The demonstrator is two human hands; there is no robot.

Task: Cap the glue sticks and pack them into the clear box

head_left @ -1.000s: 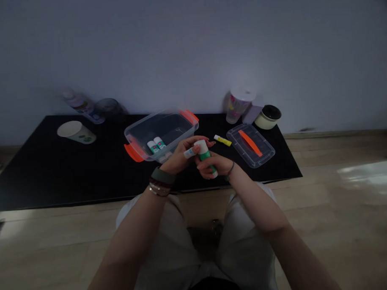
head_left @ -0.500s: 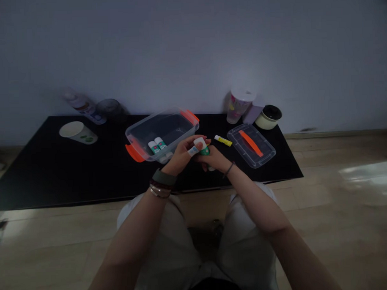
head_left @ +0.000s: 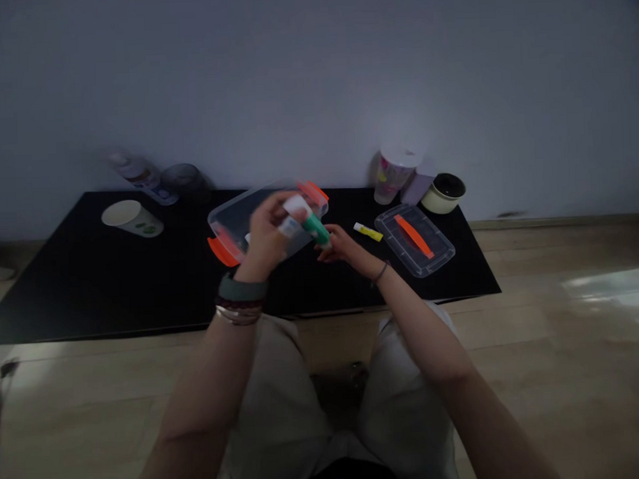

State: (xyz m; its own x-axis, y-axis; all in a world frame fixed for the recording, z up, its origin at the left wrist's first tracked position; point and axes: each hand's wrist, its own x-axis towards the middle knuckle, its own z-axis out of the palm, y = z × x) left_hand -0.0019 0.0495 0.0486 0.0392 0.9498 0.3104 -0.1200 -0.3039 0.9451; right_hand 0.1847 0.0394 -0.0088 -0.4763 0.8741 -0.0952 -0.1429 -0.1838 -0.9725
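Note:
A green-and-white glue stick (head_left: 315,228) is held at a slant over the near right side of a clear plastic box with orange latches (head_left: 223,250). My left hand (head_left: 267,234) is closed around its white upper end, and a pale strip shows by the thumb. At the lower end, the curled fingers of my right hand (head_left: 341,246) pinch the stick. My left hand and wrist cover most of the box's inside; only a bit of white shows there. A small yellow tube with a white cap (head_left: 368,232) lies right of my right hand.
The clear lid with an orange handle (head_left: 414,240) lies flat on the black table (head_left: 158,287). Behind it stand a patterned clear cup (head_left: 393,175) and a cream pot (head_left: 442,195). Leftward are a paper cup (head_left: 133,218), a bottle (head_left: 144,179) and a dark round container (head_left: 184,181).
My left hand has moved left and up over the box, drawing the white end of the glue stick along. More of its green body shows now. My right hand has shifted slightly left.

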